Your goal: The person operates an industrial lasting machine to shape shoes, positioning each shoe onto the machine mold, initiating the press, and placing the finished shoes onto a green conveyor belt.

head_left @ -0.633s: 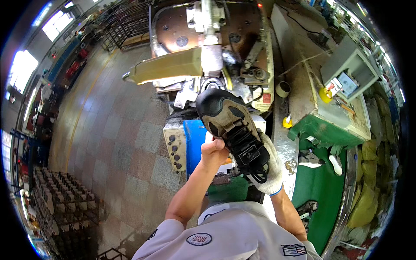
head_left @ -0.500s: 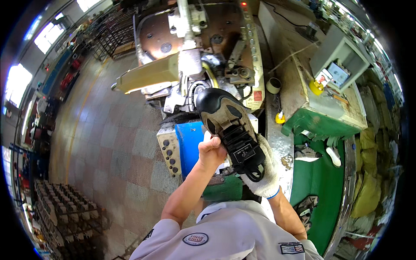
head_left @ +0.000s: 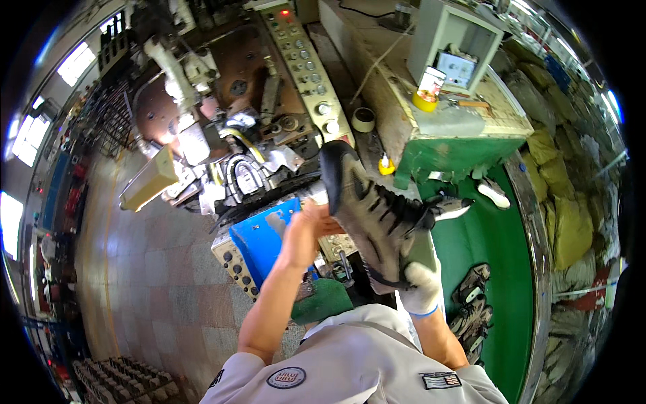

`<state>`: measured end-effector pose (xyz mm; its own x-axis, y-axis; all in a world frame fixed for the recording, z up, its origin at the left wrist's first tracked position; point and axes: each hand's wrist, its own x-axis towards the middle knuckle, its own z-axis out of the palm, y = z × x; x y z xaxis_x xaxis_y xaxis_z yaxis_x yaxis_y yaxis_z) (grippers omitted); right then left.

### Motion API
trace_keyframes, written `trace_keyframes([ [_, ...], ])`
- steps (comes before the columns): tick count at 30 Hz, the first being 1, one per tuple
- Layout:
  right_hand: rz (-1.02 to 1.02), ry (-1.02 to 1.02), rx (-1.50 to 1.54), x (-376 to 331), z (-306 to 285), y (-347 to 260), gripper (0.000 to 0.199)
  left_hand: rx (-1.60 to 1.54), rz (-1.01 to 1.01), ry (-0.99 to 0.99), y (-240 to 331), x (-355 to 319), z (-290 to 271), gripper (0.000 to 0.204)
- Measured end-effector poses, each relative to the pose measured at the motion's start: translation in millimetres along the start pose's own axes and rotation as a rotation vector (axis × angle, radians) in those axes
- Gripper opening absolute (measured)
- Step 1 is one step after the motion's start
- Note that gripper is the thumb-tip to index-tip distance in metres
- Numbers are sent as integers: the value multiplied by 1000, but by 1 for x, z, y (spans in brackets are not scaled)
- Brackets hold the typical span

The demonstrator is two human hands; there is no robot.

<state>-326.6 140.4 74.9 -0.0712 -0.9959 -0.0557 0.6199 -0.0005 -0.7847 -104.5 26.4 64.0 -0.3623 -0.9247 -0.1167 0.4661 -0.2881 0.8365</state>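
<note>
A brown shoe upper (head_left: 367,229) with a black toe cap and black laces is held up in front of me, toe pointing away and its side turned upward. My right hand (head_left: 422,289), in a white knitted glove, grips it at the heel. My bare left hand (head_left: 309,229) holds it near the toe; its fingertips pass behind the shoe and are partly hidden. Just beyond the toe stands a machine (head_left: 239,172) with metal clamps and a yellowish lamp arm (head_left: 149,180).
A strip of buttons (head_left: 306,67) runs along the machine's right side, and a blue panel (head_left: 266,236) is below. At right, a green-lined bench (head_left: 498,303) bears several shoes (head_left: 471,296). A cabinet (head_left: 457,40) and a phone (head_left: 431,82) stand behind. Racks (head_left: 124,377) are at lower left.
The shoe has rolled so its side now shows instead of its laced top. My view has swung right, and my gloved hand sits lower around the heel.
</note>
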Motion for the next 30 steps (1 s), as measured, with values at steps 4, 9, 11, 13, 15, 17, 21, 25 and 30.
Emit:
trace_keyframes([
  [4, 314, -15, 525, -13, -23, 1, 83, 63, 63, 55, 26, 28, -5, 81],
  [9, 406, 14, 651, -20, -55, 35, 81, -236, -119, -262, 33, 51, 69, 87],
  [11, 426, 31, 694, -19, -60, 46, 80, -228, -194, -289, 24, 57, 73, 81],
  [13, 432, 43, 715, -17, -63, 50, 79, -64, -170, -322, 28, 56, 72, 70],
  [15, 421, 65, 725, -17, -64, 50, 78, -23, -131, -323, 32, 49, 86, 53],
  [17, 402, 90, 737, -18, -70, 49, 77, 103, -97, -249, 28, 51, 94, 49],
  [21, 349, 144, 748, -26, -80, 40, 75, 120, -95, -237, 5, 67, 101, 53],
  [25, 309, 234, 745, -38, -101, 29, 73, 80, -121, -229, -26, 78, 112, 53],
  [30, 205, 208, 878, -58, -134, 44, 69, 149, -178, -267, -49, 97, 146, 45],
])
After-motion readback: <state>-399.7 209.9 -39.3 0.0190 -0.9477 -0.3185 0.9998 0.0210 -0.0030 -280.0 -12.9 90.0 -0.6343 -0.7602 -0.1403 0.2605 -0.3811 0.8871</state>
